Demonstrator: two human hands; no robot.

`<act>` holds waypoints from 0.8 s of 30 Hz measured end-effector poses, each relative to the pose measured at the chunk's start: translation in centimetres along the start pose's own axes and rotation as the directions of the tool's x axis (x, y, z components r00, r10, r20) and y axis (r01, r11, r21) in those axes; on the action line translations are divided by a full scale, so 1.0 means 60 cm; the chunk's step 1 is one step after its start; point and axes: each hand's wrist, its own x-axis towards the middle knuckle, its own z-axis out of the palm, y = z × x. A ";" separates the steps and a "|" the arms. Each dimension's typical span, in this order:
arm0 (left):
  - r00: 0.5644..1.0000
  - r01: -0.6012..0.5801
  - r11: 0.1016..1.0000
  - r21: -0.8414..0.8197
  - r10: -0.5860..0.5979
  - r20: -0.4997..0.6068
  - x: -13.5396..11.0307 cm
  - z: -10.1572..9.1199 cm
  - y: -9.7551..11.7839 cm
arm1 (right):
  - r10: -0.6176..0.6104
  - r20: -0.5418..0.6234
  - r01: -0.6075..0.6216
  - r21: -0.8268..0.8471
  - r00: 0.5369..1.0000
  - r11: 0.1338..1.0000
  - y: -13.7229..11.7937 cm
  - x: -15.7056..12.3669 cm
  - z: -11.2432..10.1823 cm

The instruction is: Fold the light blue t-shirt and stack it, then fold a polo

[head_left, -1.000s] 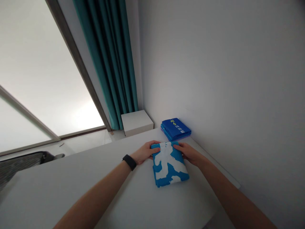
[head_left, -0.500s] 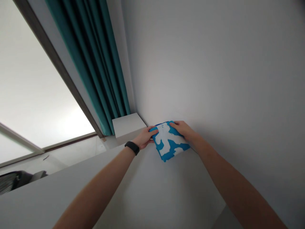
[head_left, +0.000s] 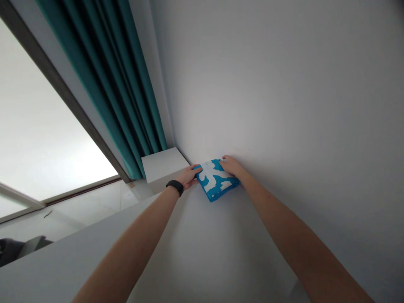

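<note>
A folded blue-and-white cloth point(head_left: 216, 179) is held out at arm's length, over a plain white surface point(head_left: 189, 248) and close to the wall. My left hand point(head_left: 188, 176), with a black band on the wrist, pinches its left corner, thumb on top and fingers underneath. On the far right edge, my right hand point(head_left: 232, 165) grips it with the thumb side over the top. Its other fingers are partly hidden. Whether the cloth rests on the surface below, I cannot tell.
Just beyond my left hand stands a white box-shaped cabinet point(head_left: 166, 164). A teal curtain point(head_left: 110, 80) hangs behind it, beside a bright framed window or door point(head_left: 57, 118). The pale wall point(head_left: 277, 84) fills the right side. Dark objects point(head_left: 22, 250) lie at the lower left.
Both hands and the cloth have shifted slightly left and away from me. The cloth's near edge looks straighter, with its corner less ragged. The view has turned a little, moving the background left.
</note>
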 end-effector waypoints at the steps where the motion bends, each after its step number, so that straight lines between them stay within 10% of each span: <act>1: 1.000 -0.005 1.000 0.010 0.005 -0.002 0.001 0.000 -0.001 | -0.007 -0.008 0.006 -0.019 1.000 1.000 0.009 -0.013 -0.005; 9: 0.998 -0.068 0.991 0.113 0.069 -0.008 0.007 -0.004 -0.003 | 0.112 0.096 -0.121 0.099 0.989 0.988 0.070 -0.120 -0.021; 24: 0.965 -0.242 0.934 0.264 0.261 -0.039 0.018 0.018 0.015 | 0.218 0.043 -0.190 0.666 0.975 0.721 0.038 -0.178 -0.023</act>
